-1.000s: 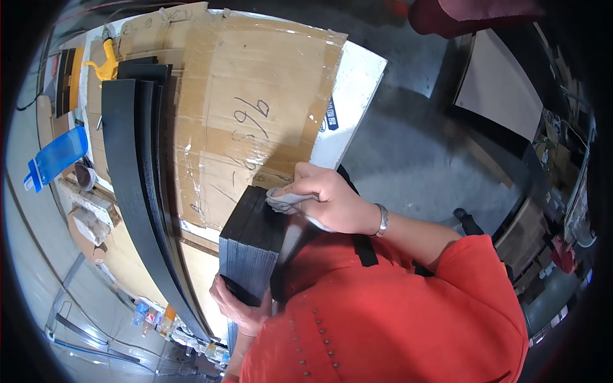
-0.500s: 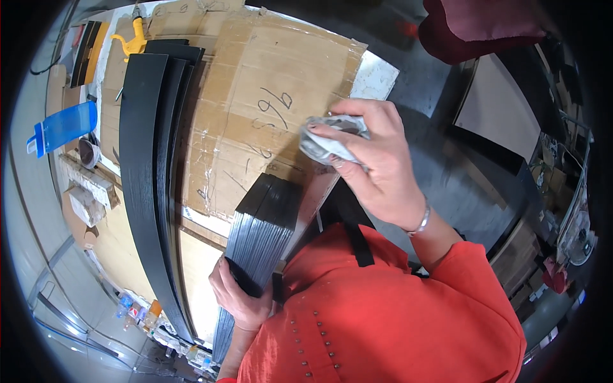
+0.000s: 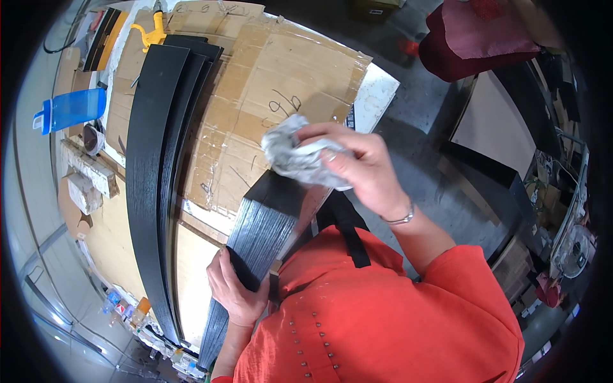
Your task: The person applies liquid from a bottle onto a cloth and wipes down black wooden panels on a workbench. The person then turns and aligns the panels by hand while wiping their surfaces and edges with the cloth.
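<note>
Black stack [image 3: 260, 225]: slanting along the counter [image 3: 196, 271] just left of the red shirt [image 3: 377, 313], its long axis running from the lower left up to a dark end at the upper right.
Right hand [image 3: 354, 158]: grip closed around a crumpled cloth [image 3: 287, 153], the fingers bunching it; a silvery bracelet [image 3: 403, 216] circles the wrist.
Cloth to stack: the cloth is right at the stack's far end, partly overlapping it in this view; whether they touch cannot be told.
Nearer hand: the right is nearer that end, while the left is lower down the stack's length.
Left hand [image 3: 237, 290]: grip wrapped about the stack, fingers along its left side.
Stack surface: fine parallel ridges along the side with a dull sheen, the end smoother and darker.
Cloth material: soft-looking, greyish white, deeply wrinkled.
Black strips [image 3: 153, 159]: long, flat and layered, left of the stack and well apart from both hands; they look curved in the fisheye view.
Cardboard [image 3: 294, 76]: brown, creased, crossed by shiny tape, covering part of the counter beyond the stack.
</note>
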Tool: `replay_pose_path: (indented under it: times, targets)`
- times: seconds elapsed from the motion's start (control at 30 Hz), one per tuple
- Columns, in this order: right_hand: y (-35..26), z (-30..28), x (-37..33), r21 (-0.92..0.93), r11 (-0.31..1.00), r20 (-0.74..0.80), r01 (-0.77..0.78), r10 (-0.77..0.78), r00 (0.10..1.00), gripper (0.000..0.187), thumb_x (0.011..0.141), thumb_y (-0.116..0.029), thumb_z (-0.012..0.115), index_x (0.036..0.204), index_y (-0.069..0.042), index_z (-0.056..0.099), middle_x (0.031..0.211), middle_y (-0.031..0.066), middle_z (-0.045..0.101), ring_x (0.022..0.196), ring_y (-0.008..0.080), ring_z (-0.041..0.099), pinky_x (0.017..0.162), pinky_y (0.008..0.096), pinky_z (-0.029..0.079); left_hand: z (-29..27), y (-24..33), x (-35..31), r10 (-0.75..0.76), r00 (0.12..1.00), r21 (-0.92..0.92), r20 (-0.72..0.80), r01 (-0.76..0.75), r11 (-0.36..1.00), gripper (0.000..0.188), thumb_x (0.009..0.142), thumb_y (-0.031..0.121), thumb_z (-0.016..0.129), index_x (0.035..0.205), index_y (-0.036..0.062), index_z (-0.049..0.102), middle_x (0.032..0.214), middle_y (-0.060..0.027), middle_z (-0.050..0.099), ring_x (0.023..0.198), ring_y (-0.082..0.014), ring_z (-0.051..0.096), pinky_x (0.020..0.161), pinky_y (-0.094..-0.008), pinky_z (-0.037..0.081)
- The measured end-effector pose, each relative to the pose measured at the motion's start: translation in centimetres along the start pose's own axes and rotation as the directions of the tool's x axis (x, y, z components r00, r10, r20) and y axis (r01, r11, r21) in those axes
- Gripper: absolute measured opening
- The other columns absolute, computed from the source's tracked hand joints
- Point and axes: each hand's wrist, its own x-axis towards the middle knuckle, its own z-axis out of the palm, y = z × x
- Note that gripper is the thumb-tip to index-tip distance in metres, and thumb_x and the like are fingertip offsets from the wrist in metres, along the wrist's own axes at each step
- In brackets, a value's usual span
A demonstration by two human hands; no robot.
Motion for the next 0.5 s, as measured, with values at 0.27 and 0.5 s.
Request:
replay_pose_path:
  times: [0.27, 0.5]
  targets:
    - [3.9, 2.8, 0.1, -0.185, 0.982, 0.255, -0.036, 0.083, 0.963, 0.006, 0.092, -0.004, 0.068, 0.092, 0.001, 0.064, 0.129, 0.0124, 0.065, 0.114, 0.0210, 0.063, 0.102, 0.0330, 0.045, 0.0, 0.0, 0.1, -0.008, 1.000, 0.006, 0.012, 0.007, 1.000, 0.104, 0.064, 0.017, 0.086, 0.152, -0.0006, 0.034, 0.129, -0.0288, 0.050, 0.114, -0.0487, 0.054, 0.096, -0.0538, 0.045]
    - [2.6, 3.7, -0.6, -0.185, 0.980, 0.330, 0.077, -0.012, 0.944, 0.054, 0.091, 0.014, 0.054, 0.142, -0.001, 0.057, 0.147, 0.0146, 0.058, 0.136, 0.0274, 0.057, 0.115, 0.0353, 0.043, 0.4, -0.4, 0.3, 0.034, 0.999, 0.029, -0.018, -0.033, 0.999, 0.094, 0.069, 0.023, 0.079, 0.148, -0.0051, 0.037, 0.127, -0.0281, 0.054, 0.106, -0.0452, 0.057, 0.090, -0.0534, 0.048]
